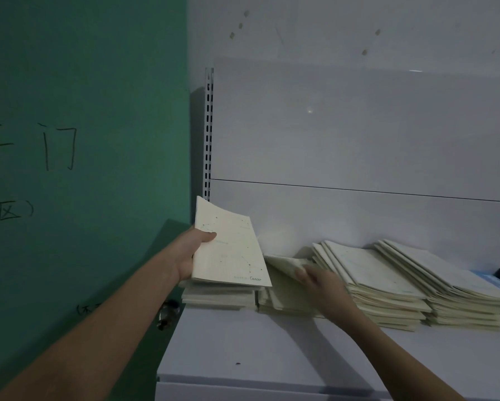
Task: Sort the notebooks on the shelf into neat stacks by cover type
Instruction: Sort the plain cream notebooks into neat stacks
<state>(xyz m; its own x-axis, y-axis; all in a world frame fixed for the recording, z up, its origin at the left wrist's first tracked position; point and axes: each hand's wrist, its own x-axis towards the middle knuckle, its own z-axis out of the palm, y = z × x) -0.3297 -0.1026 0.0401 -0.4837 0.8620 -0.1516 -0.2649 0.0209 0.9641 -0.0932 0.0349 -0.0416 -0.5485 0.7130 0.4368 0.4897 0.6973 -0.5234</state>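
While gripped by the left hand [190, 253], the notebook [228, 247] (cream) reads "Cancer".

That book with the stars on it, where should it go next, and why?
Probably down onto the leftmost cream stack just beneath it. The left hand holds the cream constellation-cover notebook tilted right above that pile, while the right hand lifts a cover on the next stack.

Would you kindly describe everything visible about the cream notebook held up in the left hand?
The cream paper-covered notebook is thin with a soft, slightly bowed cover printed with faint dotted constellation lines and the word "Cancer" near its lower right corner. It is tilted up, cover facing the camera, above the leftmost stack of cream notebooks. The left hand grips its left edge, thumb on the cover.
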